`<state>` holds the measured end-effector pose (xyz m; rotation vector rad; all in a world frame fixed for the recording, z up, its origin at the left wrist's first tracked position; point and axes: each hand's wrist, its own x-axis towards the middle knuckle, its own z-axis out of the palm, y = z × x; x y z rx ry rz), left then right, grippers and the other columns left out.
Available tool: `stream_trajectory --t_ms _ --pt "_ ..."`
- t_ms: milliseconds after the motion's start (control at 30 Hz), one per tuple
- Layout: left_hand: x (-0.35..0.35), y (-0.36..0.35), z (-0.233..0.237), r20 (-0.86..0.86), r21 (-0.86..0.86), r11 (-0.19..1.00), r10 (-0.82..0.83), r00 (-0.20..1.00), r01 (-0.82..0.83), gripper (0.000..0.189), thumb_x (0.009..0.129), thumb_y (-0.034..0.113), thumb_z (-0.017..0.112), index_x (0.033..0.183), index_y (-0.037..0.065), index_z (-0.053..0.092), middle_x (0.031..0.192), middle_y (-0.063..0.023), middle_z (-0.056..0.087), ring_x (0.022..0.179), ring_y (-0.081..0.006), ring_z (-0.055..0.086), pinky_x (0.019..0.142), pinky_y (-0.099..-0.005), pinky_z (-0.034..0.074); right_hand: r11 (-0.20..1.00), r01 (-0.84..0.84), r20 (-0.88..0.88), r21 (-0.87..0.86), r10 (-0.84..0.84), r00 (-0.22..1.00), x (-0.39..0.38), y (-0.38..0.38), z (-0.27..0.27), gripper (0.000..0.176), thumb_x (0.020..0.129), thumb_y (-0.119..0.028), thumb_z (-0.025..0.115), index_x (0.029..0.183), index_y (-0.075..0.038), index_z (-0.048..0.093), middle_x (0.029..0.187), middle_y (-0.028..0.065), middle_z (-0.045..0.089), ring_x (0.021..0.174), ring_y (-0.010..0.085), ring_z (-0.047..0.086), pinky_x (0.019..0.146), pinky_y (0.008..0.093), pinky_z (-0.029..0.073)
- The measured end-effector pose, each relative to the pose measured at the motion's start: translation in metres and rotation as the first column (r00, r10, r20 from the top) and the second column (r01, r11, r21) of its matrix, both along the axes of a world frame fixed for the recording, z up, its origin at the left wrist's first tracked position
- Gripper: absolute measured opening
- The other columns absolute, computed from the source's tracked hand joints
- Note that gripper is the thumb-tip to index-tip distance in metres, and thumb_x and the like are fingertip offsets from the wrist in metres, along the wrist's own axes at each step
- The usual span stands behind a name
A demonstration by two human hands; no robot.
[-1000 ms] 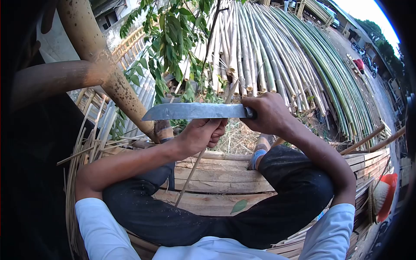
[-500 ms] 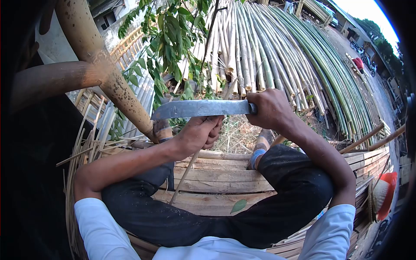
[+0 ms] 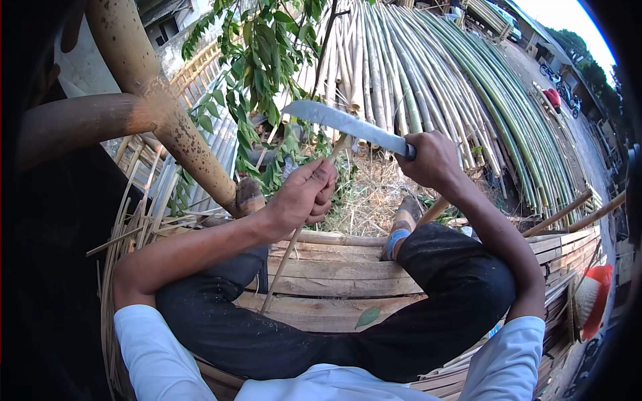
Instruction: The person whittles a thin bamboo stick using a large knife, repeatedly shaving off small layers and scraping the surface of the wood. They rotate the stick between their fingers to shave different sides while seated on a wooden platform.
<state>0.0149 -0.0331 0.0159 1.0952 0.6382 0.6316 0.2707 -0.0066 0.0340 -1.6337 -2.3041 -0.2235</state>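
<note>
My right hand (image 3: 433,159) is closed round the dark handle of a machete (image 3: 348,123). Its long grey blade points left and slightly up, crossing over the upper end of a thin bamboo strip (image 3: 283,266). Wrapped round that strip is my left hand (image 3: 304,195), a little below the blade. The strip slants from near the blade down past my fist, and its lower end reaches my dark trousers. Below my hands, between my bent legs, is a seat of split bamboo slats (image 3: 321,287) with a green leaf (image 3: 368,317) lying on it.
Long bamboo poles (image 3: 428,80) lie in rows ahead. A thick bamboo post (image 3: 160,107) rises at my left, next to a leafy branch (image 3: 264,73). Thin strips (image 3: 127,267) are bundled at the left edge. A red and straw-coloured hat (image 3: 590,304) is at far right.
The machete has moved up and away from my left hand, its tip swinging upward and to the right. My right hand has shifted slightly right; my left hand still grips the strip.
</note>
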Motion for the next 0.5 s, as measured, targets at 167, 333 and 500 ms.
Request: stream_trajectory --t_ms 167,333,500 --pt "-0.002 -0.007 -0.003 0.033 0.119 0.985 -0.128 0.991 0.123 0.029 0.101 0.035 0.031 0.088 0.011 0.039 0.063 0.0046 0.028 0.046 -0.0041 0.022 0.040 -0.0196 0.019 0.902 0.267 -0.464 -0.338 -0.407 0.787 0.052 0.019 -0.023 0.029 0.081 -0.025 0.057 0.068 0.001 0.061 0.052 0.0080 0.054 0.046 0.0151 0.052 0.049 0.0337 0.042" --pt "0.002 -0.001 -0.006 0.021 0.124 0.986 -0.113 0.993 0.110 0.030 0.101 0.037 0.031 0.090 0.010 0.040 0.062 0.0057 0.027 0.047 -0.0034 0.021 0.041 -0.0191 0.018 0.959 0.149 -0.550 -0.241 -0.261 0.794 0.052 0.007 -0.017 0.032 0.082 -0.025 0.059 0.065 0.002 0.057 0.048 0.0044 0.047 0.046 0.0130 0.045 0.047 0.0340 0.035" --pt "0.002 0.002 -0.011 0.046 0.100 0.988 -0.126 0.991 0.121 0.030 0.101 0.037 0.031 0.092 0.010 0.041 0.061 0.0062 0.026 0.047 -0.0033 0.020 0.042 -0.0194 0.019 0.982 0.065 -0.520 -0.178 -0.150 0.841 0.030 -0.001 -0.002 0.031 0.083 -0.025 0.060 0.068 0.002 0.059 0.048 0.0053 0.048 0.045 0.0125 0.045 0.048 0.0344 0.036"
